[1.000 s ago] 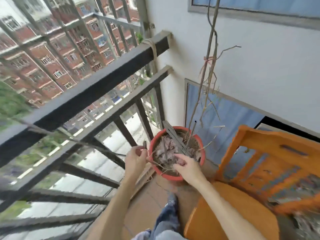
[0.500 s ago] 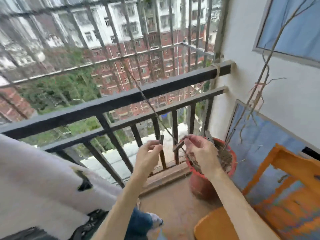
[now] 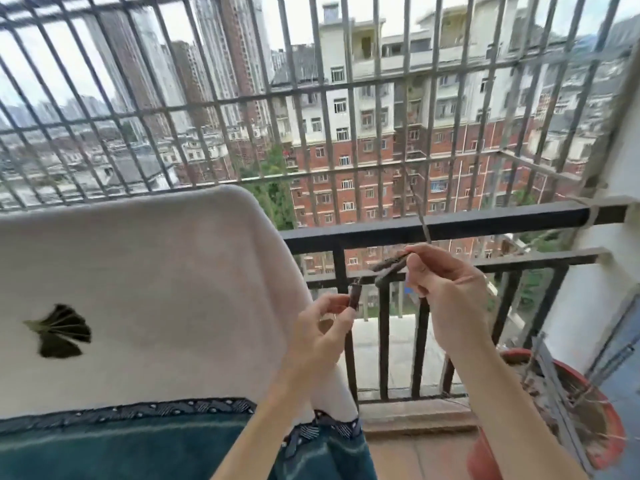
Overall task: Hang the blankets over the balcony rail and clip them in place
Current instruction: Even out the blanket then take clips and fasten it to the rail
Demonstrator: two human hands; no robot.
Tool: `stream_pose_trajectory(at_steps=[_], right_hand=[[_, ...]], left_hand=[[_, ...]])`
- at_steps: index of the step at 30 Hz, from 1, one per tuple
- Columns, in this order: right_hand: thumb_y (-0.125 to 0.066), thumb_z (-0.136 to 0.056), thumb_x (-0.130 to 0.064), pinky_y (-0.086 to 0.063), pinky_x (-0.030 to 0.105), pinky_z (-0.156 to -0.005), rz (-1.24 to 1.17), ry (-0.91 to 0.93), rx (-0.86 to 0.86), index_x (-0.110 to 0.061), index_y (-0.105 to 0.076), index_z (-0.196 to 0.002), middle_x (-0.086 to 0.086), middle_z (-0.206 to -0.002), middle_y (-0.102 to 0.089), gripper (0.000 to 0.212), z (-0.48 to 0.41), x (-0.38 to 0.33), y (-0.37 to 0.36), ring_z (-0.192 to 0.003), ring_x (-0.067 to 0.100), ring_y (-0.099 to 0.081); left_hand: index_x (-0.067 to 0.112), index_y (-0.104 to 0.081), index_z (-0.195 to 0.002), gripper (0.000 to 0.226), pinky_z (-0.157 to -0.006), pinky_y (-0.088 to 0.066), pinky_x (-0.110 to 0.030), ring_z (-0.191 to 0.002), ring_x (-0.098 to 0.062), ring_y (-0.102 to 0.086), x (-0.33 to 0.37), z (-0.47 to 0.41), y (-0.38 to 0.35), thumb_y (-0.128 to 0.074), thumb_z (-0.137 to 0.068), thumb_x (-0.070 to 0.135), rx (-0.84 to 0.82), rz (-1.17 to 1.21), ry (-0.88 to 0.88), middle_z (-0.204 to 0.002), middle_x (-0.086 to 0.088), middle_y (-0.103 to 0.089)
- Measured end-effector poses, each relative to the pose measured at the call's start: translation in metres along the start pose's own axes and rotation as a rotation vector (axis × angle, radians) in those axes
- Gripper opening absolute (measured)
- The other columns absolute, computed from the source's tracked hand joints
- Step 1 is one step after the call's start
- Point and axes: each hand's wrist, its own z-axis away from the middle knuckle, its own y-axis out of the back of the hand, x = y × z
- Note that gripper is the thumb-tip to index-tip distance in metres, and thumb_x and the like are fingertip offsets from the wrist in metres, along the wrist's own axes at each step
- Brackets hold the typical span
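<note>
Two hands are holding clips beside a blanket (image 3: pixel 138 289) on the balcony rail (image 3: pixel 485 221).

The blanket is hanging over the left part of the black balcony rail. It is looking soft and creamy white, with one dark green leaf, a blue patterned band lower down and a deep teal part at the bottom. The left hand (image 3: pixel 322 327) is pinching a small dark clip (image 3: pixel 355 297) just beside the blanket's edge. The right hand (image 3: pixel 446 292) is pinching blurry dark clips (image 3: pixel 389 266) in its fingers (image 3: pixel 419 252), in front of the bare rail. A red flower pot (image 3: pixel 588 427) is sitting at the right.
</note>
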Motion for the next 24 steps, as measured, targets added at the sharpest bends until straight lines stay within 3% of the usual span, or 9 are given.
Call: stream_pose_trajectory(at_steps=[5,10,14,24], right_hand=[[-0.069,-0.080,0.002,-0.049,0.018,-0.053,-0.036,0.088,-0.025,-0.003,-0.074,-0.089,0.005,-0.071,-0.072,0.011,0.006,-0.020,-0.075,-0.055,0.011,-0.057],[-0.071,-0.080,0.002,-0.049,0.016,-0.053,-0.049,0.154,0.031,-0.009,-0.075,-0.089,0.003,-0.071,-0.072,0.014,0.005,-0.029,-0.128,-0.054,0.010,-0.059],[-0.072,-0.079,0.003,-0.055,0.019,-0.062,-0.006,0.231,0.061,-0.009,-0.075,-0.088,0.001,-0.073,-0.074,0.016,0.003,-0.029,-0.156,-0.061,0.010,-0.065],[-0.070,-0.082,0.001,-0.051,0.021,-0.053,0.126,0.227,0.032,-0.020,-0.075,-0.083,-0.003,-0.067,-0.072,0.022,-0.022,-0.007,-0.180,-0.056,0.010,-0.063]], left_hand=[[0.026,-0.066,-0.105,0.013,-0.052,-0.042,-0.009,-0.062,0.006,-0.058,0.021,0.016,0.078,-0.060,-0.094,0.020,0.023,-0.036,-0.091,-0.090,0.010,-0.071],[0.030,-0.067,-0.102,0.017,-0.053,-0.043,-0.014,-0.059,0.003,-0.057,0.038,0.013,0.126,-0.060,-0.095,0.016,0.100,-0.013,-0.124,-0.092,0.006,-0.073],[0.030,-0.068,-0.100,0.019,-0.048,-0.043,-0.019,-0.054,-0.001,-0.054,0.047,0.012,0.145,-0.060,-0.095,0.013,0.184,0.028,-0.154,-0.091,0.003,-0.073],[0.022,-0.069,-0.101,0.016,-0.044,-0.041,-0.023,-0.048,-0.009,-0.047,0.049,0.011,0.159,-0.060,-0.095,0.011,0.310,0.078,-0.182,-0.074,0.007,-0.068]])
